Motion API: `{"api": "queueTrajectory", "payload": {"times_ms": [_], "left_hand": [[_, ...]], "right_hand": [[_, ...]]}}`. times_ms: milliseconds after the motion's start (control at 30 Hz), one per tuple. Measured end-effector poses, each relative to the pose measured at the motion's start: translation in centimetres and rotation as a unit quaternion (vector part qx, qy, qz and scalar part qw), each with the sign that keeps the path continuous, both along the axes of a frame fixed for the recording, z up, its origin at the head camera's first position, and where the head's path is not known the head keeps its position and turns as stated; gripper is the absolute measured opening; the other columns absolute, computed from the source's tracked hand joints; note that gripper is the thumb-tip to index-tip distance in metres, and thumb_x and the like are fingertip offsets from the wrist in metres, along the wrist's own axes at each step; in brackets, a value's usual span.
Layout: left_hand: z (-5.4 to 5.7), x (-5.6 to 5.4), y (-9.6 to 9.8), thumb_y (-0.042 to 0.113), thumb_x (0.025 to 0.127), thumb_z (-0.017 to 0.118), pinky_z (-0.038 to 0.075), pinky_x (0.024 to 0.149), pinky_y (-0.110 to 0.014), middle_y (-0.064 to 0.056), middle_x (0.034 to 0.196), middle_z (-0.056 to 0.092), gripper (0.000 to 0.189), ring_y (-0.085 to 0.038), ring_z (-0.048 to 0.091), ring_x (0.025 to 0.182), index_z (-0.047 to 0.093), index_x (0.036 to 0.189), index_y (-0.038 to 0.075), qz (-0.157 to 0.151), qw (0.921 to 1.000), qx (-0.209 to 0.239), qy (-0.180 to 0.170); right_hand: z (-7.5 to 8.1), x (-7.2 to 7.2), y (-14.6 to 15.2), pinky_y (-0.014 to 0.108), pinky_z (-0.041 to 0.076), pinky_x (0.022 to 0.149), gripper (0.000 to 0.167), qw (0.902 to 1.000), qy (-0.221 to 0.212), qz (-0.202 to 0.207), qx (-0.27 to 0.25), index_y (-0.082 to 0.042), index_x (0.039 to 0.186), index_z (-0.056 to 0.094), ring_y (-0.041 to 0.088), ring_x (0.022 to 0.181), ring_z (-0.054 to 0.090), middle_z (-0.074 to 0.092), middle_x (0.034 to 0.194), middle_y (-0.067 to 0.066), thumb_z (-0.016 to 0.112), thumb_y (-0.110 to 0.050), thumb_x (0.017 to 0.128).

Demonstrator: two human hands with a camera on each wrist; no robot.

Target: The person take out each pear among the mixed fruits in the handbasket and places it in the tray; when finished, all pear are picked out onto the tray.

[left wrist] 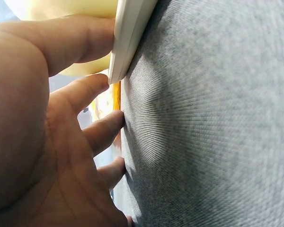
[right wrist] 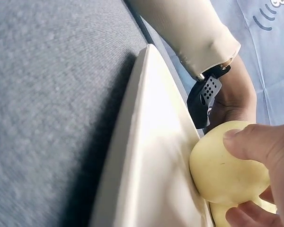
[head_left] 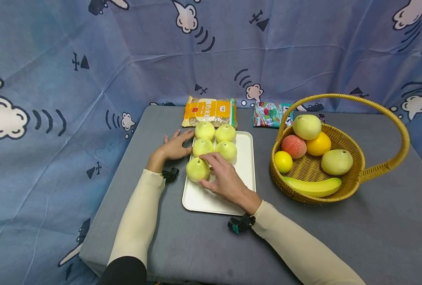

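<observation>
Grey tabletop (head_left: 182, 245) carries a white tray (head_left: 203, 200) — from it, orange grain bag (head_left: 209, 111) at twelve o'clock, teal packet (head_left: 270, 113) one-thirty, wicker basket (head_left: 303, 169) three.

A printed blue curtain (head_left: 153, 67) backs a grey, seemingly cloth-covered table (head_left: 193, 245).

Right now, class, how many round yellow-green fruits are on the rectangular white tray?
5: far-left fruit, far-right fruit, middle-left fruit, middle-right fruit, near-left fruit, which the right hand grips.

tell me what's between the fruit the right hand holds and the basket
From fruit to basket, the head view shows the right hand, then bare white tray, then grey tabletop.
</observation>
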State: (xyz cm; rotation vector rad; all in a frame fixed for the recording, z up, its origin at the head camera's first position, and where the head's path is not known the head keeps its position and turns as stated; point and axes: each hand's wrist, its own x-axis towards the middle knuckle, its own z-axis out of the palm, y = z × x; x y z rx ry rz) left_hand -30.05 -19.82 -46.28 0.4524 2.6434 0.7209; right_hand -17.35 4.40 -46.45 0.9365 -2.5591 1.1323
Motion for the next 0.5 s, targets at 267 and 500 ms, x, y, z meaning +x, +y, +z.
{"api": "queueTrajectory", "payload": {"times_ms": [267, 500], "left_hand": [[0.1, 0.0, 0.1, 0.04, 0.109, 0.06, -0.013, 0.127, -0.08, -0.005, 0.186, 0.015, 0.075, -0.039, -0.002, 0.172, 0.03, 0.176, 0.022, 0.005, 1.0, -0.003, -0.004], [0.1, 0.0, 0.0, 0.04, 0.109, 0.059, -0.015, 0.127, -0.078, -0.004, 0.186, 0.014, 0.076, -0.038, -0.004, 0.173, 0.029, 0.176, 0.022, 0.005, 0.9999, 0.001, -0.012]], "right_hand": [[2.9, -0.8, 2.2, 0.049, 0.064, 0.098, 0.074, 0.9978, -0.053, 0.038, 0.014, -0.003, 0.151, 0.06, 0.036, 0.117, 0.071, 0.066, 0.14, 0.018, 0.095, -0.019, 0.087], [8.7, -1.4, 8.2, 0.055, 0.061, 0.105, 0.07, 0.9913, -0.095, 0.047, 0.077, -0.011, 0.15, 0.065, 0.035, 0.123, 0.073, 0.068, 0.145, 0.013, 0.094, -0.029, 0.089]]}}
